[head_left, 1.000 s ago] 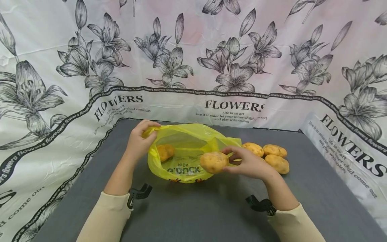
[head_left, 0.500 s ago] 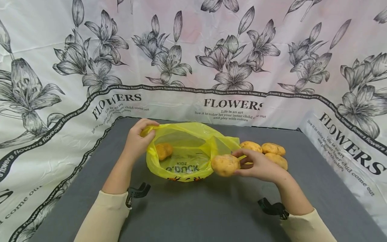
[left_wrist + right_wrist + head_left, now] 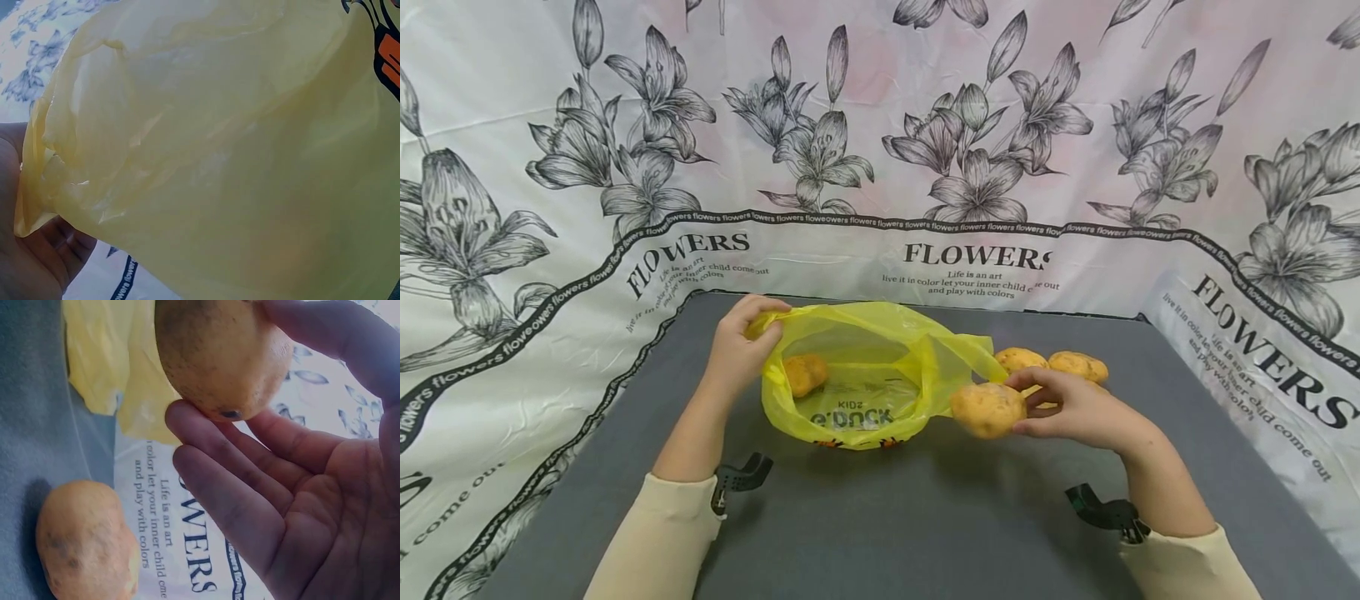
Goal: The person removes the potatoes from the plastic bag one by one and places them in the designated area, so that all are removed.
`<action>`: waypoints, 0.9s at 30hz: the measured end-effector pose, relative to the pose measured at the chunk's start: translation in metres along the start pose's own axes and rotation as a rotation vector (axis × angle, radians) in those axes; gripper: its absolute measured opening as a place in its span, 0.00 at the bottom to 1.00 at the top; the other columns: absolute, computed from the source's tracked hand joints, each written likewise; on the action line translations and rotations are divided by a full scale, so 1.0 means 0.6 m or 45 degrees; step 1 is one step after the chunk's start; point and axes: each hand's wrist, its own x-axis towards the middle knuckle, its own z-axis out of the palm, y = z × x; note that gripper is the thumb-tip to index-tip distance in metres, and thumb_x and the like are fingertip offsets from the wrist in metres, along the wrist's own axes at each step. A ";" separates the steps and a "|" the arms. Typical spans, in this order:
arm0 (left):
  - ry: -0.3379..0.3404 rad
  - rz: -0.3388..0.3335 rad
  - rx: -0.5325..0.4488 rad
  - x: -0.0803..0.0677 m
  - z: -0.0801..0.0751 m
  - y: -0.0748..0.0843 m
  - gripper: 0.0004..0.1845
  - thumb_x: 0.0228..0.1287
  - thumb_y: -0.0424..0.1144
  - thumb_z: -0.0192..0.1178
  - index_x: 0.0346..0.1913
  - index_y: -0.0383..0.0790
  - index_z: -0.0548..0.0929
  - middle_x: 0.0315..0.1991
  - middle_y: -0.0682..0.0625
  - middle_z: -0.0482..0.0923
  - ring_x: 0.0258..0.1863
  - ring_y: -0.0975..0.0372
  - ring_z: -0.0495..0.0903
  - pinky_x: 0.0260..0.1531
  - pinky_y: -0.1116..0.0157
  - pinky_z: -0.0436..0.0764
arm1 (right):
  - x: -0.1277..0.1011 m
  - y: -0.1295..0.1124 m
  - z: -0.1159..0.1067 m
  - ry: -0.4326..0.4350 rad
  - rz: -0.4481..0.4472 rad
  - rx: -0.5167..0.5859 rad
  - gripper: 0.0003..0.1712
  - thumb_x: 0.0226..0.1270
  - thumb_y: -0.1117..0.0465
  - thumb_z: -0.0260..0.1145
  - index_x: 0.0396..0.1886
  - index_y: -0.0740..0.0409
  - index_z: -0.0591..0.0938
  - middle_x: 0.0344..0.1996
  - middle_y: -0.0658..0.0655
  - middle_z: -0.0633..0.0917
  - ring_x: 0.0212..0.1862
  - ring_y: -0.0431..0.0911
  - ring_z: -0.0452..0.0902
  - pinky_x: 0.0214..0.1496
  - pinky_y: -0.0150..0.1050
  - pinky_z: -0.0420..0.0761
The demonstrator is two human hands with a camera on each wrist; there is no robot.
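My left hand (image 3: pixel 739 343) pinches the left rim of a yellow plastic bag (image 3: pixel 887 321), holding its mouth open toward me. One potato (image 3: pixel 805 375) lies inside, at the bag's left side. Just right of the bag, my right hand (image 3: pixel 1071 407) grips another potato (image 3: pixel 988 410) between thumb and fingertips, above the table. The right wrist view shows this held potato (image 3: pixel 222 356) close up, with a dark spot at its lower end. In the left wrist view the bag (image 3: pixel 206 144) fills most of the picture, its edge tucked in the hand (image 3: pixel 37 250).
Behind my right hand, a potato (image 3: pixel 1021 359) and a second potato (image 3: pixel 1078 366) rest on the grey table (image 3: pixel 880 525). A flower-printed cloth (image 3: pixel 850 258) stands as a wall behind and beside the table. Black straps sit at both wrists.
My right hand has carried its potato rightward, from in front of the bag's mouth to beside it. It now covers one of the table potatoes in the head view. The left hand keeps its hold.
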 end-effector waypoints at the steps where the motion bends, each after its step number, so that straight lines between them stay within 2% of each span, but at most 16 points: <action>1: 0.006 0.001 0.007 -0.002 0.000 0.005 0.11 0.67 0.21 0.57 0.49 0.26 0.85 0.50 0.36 0.79 0.52 0.57 0.73 0.49 0.66 0.73 | -0.001 0.000 -0.003 -0.008 -0.002 -0.002 0.30 0.63 0.59 0.77 0.61 0.61 0.76 0.58 0.64 0.79 0.55 0.55 0.82 0.50 0.41 0.85; 6: 0.030 -0.016 0.032 -0.006 -0.001 0.012 0.11 0.67 0.21 0.57 0.48 0.26 0.85 0.48 0.36 0.80 0.49 0.58 0.74 0.46 0.67 0.75 | -0.011 0.004 -0.015 -0.089 0.007 -0.005 0.28 0.63 0.61 0.76 0.59 0.64 0.76 0.54 0.64 0.80 0.51 0.54 0.84 0.46 0.43 0.85; 13: 0.032 0.010 0.013 -0.004 0.000 0.006 0.11 0.67 0.21 0.57 0.48 0.26 0.85 0.48 0.36 0.80 0.48 0.59 0.74 0.45 0.69 0.74 | -0.027 0.010 -0.028 -0.170 0.106 -0.003 0.29 0.63 0.62 0.75 0.56 0.68 0.71 0.38 0.61 0.84 0.38 0.50 0.83 0.41 0.39 0.81; 20: 0.036 0.003 -0.005 0.001 -0.001 0.004 0.11 0.66 0.21 0.57 0.48 0.27 0.85 0.48 0.38 0.79 0.46 0.62 0.74 0.43 0.71 0.75 | -0.028 0.021 -0.034 -0.195 0.167 0.007 0.31 0.59 0.65 0.76 0.57 0.73 0.71 0.51 0.65 0.77 0.46 0.57 0.83 0.44 0.40 0.83; 27: 0.031 -0.007 -0.010 0.002 -0.003 0.002 0.11 0.66 0.21 0.57 0.48 0.26 0.85 0.48 0.37 0.79 0.46 0.59 0.74 0.42 0.72 0.75 | -0.023 0.033 -0.035 -0.203 0.206 -0.065 0.30 0.55 0.63 0.79 0.53 0.69 0.74 0.46 0.62 0.78 0.48 0.56 0.80 0.44 0.40 0.83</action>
